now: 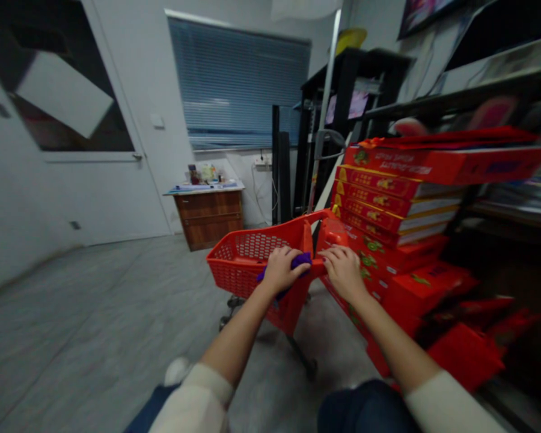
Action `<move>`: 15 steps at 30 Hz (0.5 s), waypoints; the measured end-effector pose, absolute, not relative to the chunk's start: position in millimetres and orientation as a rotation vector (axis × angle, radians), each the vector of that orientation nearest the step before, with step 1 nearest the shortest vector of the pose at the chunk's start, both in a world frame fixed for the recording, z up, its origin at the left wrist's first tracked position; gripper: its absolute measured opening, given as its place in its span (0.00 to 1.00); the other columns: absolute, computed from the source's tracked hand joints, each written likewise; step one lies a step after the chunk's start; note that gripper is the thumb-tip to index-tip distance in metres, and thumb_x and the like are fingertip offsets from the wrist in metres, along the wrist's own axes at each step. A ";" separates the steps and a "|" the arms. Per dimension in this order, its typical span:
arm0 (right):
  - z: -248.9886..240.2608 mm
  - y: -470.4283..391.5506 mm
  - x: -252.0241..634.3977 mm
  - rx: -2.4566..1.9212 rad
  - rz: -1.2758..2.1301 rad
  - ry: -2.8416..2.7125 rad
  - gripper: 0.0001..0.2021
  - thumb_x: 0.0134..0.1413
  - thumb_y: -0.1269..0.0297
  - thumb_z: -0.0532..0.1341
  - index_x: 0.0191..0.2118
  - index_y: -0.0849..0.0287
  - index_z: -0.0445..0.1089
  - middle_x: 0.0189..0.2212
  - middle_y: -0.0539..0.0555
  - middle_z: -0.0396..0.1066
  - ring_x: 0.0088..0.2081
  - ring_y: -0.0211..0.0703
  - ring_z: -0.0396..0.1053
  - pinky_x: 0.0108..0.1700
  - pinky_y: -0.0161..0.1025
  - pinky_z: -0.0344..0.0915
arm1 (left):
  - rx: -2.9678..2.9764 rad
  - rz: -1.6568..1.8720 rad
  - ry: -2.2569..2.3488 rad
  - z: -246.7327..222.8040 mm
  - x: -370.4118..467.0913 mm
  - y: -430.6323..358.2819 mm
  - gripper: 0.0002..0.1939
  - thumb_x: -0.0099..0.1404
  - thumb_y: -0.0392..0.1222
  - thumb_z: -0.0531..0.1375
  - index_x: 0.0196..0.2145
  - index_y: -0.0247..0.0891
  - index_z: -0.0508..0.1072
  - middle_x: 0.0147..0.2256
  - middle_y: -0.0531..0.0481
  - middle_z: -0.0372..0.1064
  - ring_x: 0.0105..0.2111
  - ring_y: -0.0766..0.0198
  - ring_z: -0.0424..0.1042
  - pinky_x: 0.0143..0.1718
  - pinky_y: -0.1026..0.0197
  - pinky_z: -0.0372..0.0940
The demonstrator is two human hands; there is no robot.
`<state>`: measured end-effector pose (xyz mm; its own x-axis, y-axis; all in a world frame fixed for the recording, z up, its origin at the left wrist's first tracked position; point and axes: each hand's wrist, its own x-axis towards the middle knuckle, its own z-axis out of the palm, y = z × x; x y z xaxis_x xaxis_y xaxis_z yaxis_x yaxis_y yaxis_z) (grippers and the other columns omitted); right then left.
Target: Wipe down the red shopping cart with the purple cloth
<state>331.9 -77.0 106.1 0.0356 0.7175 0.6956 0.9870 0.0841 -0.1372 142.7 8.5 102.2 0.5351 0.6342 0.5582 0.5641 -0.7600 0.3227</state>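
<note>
A small red plastic shopping cart (256,258) with perforated sides stands on wheels in front of me. My left hand (283,267) is closed around a bunched purple cloth (301,260), which lies against the near rim of the cart. To its right, my right hand (341,266) curls its fingers over the cart's red handle (319,266). The palms and the undersides of the fingers are hidden from view.
Close on the right rises a stack of red and yellow gift boxes (379,204), with red bags (469,355) beneath. A wooden cabinet (210,213) carries small items by the wall. A white door (112,198) is at left, and a slanting metal pole (328,96) stands behind the cart.
</note>
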 end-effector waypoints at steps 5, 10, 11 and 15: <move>114.5 -85.3 347.3 -1.566 -0.366 -1.880 0.21 0.66 0.62 0.45 0.57 0.52 0.67 0.53 0.56 0.70 0.55 0.48 0.62 0.56 0.51 0.55 | 2.550 0.924 1.053 104.2 117.4 35.4 0.16 0.67 0.52 0.56 0.45 0.41 0.74 0.43 0.48 0.72 0.45 0.60 0.69 0.50 0.59 0.62; 105.3 -69.5 361.5 -1.558 -0.314 -1.685 0.23 0.62 0.61 0.44 0.57 0.55 0.65 0.59 0.58 0.63 0.61 0.49 0.56 0.61 0.55 0.53 | 2.655 0.731 1.132 120.4 120.6 30.9 0.17 0.67 0.53 0.54 0.44 0.42 0.75 0.42 0.48 0.72 0.44 0.59 0.69 0.49 0.57 0.63; 101.0 -66.3 359.9 -1.531 -0.285 -1.660 0.24 0.62 0.62 0.43 0.58 0.56 0.64 0.59 0.59 0.63 0.62 0.49 0.55 0.62 0.55 0.52 | 2.688 0.740 1.117 124.5 127.2 22.0 0.17 0.67 0.53 0.54 0.45 0.43 0.75 0.42 0.48 0.72 0.44 0.58 0.69 0.49 0.56 0.62; 88.7 -66.6 343.9 -1.455 -0.267 -1.588 0.25 0.62 0.62 0.42 0.61 0.60 0.60 0.60 0.60 0.61 0.64 0.50 0.51 0.64 0.55 0.50 | 2.791 0.824 0.936 136.3 149.9 -8.4 0.19 0.67 0.56 0.54 0.48 0.45 0.73 0.45 0.48 0.70 0.46 0.58 0.68 0.51 0.55 0.61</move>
<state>343.9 -66.6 88.7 0.1386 0.6659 0.7331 0.8692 0.2730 -0.4123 149.9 -8.4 136.3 0.6678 0.5810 0.4652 0.5354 -0.8092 0.2420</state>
